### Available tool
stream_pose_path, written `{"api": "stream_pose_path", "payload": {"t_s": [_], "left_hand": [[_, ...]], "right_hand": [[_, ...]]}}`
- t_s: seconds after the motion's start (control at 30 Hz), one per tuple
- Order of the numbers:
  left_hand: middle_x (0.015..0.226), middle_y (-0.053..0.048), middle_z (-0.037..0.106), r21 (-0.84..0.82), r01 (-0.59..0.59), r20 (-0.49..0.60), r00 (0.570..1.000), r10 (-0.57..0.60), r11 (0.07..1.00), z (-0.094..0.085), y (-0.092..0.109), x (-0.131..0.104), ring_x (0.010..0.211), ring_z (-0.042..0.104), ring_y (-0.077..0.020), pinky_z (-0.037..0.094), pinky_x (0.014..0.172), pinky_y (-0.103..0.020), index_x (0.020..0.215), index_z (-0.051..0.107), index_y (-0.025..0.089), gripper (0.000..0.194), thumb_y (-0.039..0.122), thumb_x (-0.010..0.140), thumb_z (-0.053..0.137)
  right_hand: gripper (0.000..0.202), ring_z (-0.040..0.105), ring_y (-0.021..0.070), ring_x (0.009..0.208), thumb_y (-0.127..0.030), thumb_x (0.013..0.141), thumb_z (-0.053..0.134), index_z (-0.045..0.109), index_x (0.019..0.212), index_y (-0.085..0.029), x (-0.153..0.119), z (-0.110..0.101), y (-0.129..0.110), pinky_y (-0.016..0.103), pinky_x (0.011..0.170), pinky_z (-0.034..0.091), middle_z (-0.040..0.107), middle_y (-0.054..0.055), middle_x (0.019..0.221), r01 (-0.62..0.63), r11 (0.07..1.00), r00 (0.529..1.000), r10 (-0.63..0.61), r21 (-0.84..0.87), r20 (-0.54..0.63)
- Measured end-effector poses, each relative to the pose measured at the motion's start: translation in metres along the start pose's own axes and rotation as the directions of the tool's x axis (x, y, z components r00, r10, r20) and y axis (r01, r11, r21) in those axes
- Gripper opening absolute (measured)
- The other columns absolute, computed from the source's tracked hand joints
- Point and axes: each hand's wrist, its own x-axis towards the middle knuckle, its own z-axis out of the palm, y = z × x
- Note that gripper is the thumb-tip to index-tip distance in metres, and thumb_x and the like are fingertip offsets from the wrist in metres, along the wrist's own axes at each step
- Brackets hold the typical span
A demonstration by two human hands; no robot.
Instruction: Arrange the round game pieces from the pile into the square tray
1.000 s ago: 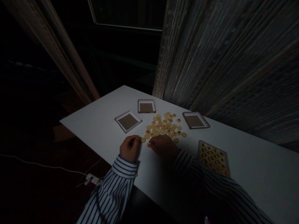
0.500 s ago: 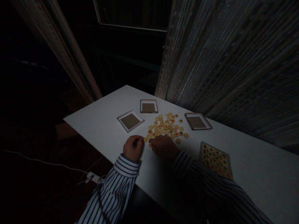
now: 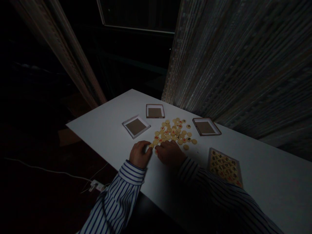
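Observation:
Many round wooden pieces [image 3: 173,132], some marked in red or black, lie loosely piled on the white table [image 3: 104,120]. At the near left of the pile, my left hand [image 3: 140,154] has its thumb and forefinger around one plain piece [image 3: 151,146]. My right hand [image 3: 170,153] is closed just right of it, its fingertips at a red-marked piece [image 3: 156,152] that is partly covered. Whether the right fingers grip that piece is too dark to tell.
Shallow open boxes stand behind the pile: one at left [image 3: 136,126], one at the back [image 3: 155,111], one at right [image 3: 206,127]. A tray [image 3: 225,166] full of marked pieces lies beside my right forearm. Curtains [image 3: 219,58] hang behind the table.
My left thumb and forefinger have spread and closed around the plain piece, which was beside the fingertips before. My right hand has shifted very slightly left.

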Motion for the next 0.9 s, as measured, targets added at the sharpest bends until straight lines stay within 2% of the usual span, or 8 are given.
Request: {"api": "stream_pose_path", "payload": {"t_s": [0.3,0.5,0.67,0.9], "left_hand": [[0.089,-0.006,0.069,0.066,-0.078,0.113,0.991,0.070,0.995,-0.0003,-0.0007,0.0049,0.085,0.061,-0.0223,0.046,0.081,-0.038,0.088,0.065,0.019,0.023,0.021,0.066,0.059],[0.086,-0.007,0.069,0.099,-0.098,0.142,0.986,0.084,0.990,0.0004,-0.0023,0.0059,0.083,0.060,-0.0237,0.047,0.079,-0.039,0.088,0.066,0.018,0.022,0.020,0.068,0.057],[0.083,-0.008,0.069,0.070,-0.080,0.123,0.990,0.071,0.994,0.0003,-0.0027,0.0043,0.081,0.060,-0.0233,0.047,0.078,-0.038,0.087,0.066,0.017,0.019,0.023,0.071,0.056],[0.085,-0.007,0.068,-0.002,-0.095,0.007,0.995,0.095,0.995,-0.0021,-0.0024,0.0012,0.083,0.060,-0.0198,0.048,0.078,-0.033,0.089,0.065,0.017,0.020,0.027,0.073,0.057]], "right_hand": [[0.020,0.053,0.0201,0.081,-0.023,0.083,0.042,0.060,0.088,-0.017,-0.0014,-0.0018,-0.0012,0.034,0.068,0.028,0.062,0.008,0.084,0.014,1.000,1.000,-0.014,-0.015,-0.006],[0.021,0.052,0.0198,0.081,-0.024,0.084,0.041,0.060,0.090,-0.018,-0.0007,-0.0022,-0.0002,0.033,0.069,0.028,0.062,0.008,0.084,-0.004,1.000,1.000,0.003,-0.022,-0.027],[0.020,0.052,0.0199,0.081,-0.023,0.084,0.041,0.059,0.090,-0.018,-0.0008,-0.0032,0.0023,0.033,0.068,0.027,0.061,0.007,0.084,-0.003,1.000,0.999,0.001,-0.025,-0.053],[0.019,0.052,0.0196,0.081,-0.023,0.084,0.042,0.059,0.092,-0.018,0.0002,-0.0051,0.0035,0.033,0.068,0.025,0.062,0.006,0.083,-0.005,1.000,0.995,0.003,-0.016,-0.104]]}}
